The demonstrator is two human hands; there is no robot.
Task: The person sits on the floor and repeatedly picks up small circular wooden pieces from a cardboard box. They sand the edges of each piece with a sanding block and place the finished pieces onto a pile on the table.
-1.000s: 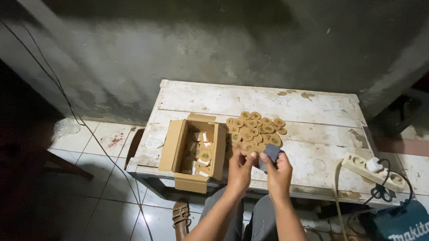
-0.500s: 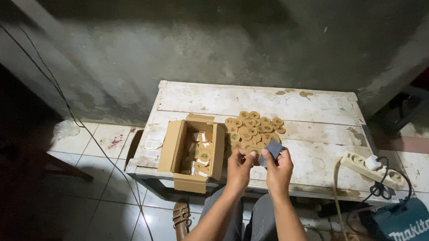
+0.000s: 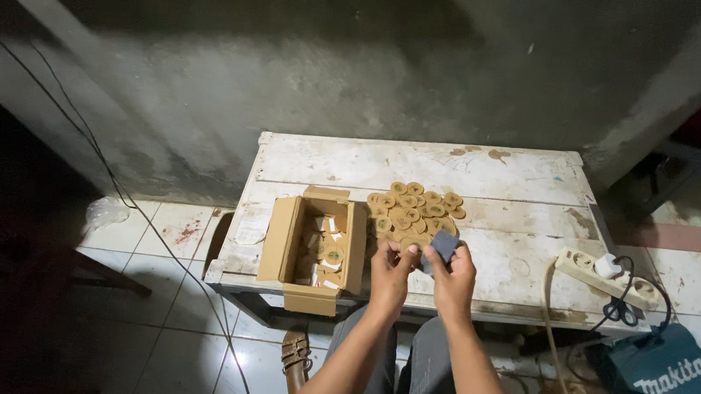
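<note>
I see both hands raised together over the near edge of the white wooden table [image 3: 513, 267]. My right hand [image 3: 453, 279] is closed around a small dark grey block [image 3: 443, 245], pinching it between thumb and fingers so that its upper end sticks up above the knuckles. My left hand [image 3: 390, 274] is curled shut just beside it, fingertips pressed on a small tan disc [image 3: 408, 244] that sits against the block; the disc is mostly hidden by the fingers, so I cannot tell its exact shape. Right behind the hands, on the tabletop, lies a loose heap of round tan rings [image 3: 415, 208]. To the left of the heap stands an open cardboard box [image 3: 285, 241] with more small pieces inside. On the right end of the table rests a white power strip [image 3: 603, 275] with a plug in it, and below it on the tiled floor stands a teal tool case [image 3: 658, 372].
</note>
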